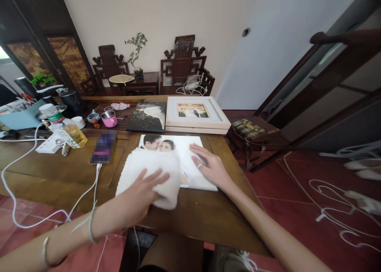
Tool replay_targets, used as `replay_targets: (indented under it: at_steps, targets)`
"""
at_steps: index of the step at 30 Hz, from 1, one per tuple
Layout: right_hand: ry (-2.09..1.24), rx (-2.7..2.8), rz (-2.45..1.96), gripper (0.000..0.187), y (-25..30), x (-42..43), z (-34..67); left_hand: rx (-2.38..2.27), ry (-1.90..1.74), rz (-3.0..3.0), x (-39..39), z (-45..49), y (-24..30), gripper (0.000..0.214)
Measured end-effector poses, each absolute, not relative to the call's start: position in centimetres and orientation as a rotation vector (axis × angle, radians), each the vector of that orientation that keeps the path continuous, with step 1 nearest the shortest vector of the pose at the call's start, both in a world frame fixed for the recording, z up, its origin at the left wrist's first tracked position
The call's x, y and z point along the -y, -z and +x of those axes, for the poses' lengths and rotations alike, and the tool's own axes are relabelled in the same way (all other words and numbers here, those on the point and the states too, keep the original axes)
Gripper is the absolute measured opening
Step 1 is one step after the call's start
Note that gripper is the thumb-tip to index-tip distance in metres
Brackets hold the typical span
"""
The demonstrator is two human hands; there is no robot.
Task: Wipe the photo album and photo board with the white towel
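Your left hand point(149, 188), fingers spread, rests on the white cloth point(151, 161) overlapping the photo panel's point(187, 168) left part; your right hand point(210, 164), splayed, touches its right.

Got two hands point(213, 168), one cloth point(145, 163), three photos point(186, 145), one phone point(102, 146) near 9, two chairs point(183, 51) at 10 and 12.

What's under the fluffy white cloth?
Part of a photo panel and some brown tabletop. The panel's top and right side stick out past the white cloth, but the part beneath is covered and can't be seen. The left hand rests on top.
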State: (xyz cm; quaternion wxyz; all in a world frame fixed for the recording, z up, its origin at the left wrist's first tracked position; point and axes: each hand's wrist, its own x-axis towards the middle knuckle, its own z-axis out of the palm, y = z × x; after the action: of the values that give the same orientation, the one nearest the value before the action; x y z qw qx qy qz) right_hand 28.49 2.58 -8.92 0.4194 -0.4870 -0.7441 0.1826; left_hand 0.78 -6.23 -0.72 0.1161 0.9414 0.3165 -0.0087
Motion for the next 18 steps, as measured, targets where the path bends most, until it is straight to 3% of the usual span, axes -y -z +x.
replay_targets:
  at_steps: [5, 14, 18]
  targets:
    - [-0.460, 1.872, -1.219, 0.035, 9.0, -2.6, 28.6, -0.886, 0.033, 2.722, 6.1, 0.8, 0.1, 0.069]
    - [-0.459, 1.882, -1.223, 0.035, 9.1, -2.7, 28.8, -1.156, -0.098, 2.703, -6.6, 0.5, 1.8, 0.068]
    - [-0.453, 1.882, -1.226, 0.035, 9.1, -2.7, 28.7, -1.142, -0.076, 2.719, -5.4, 0.3, 1.8, 0.066]
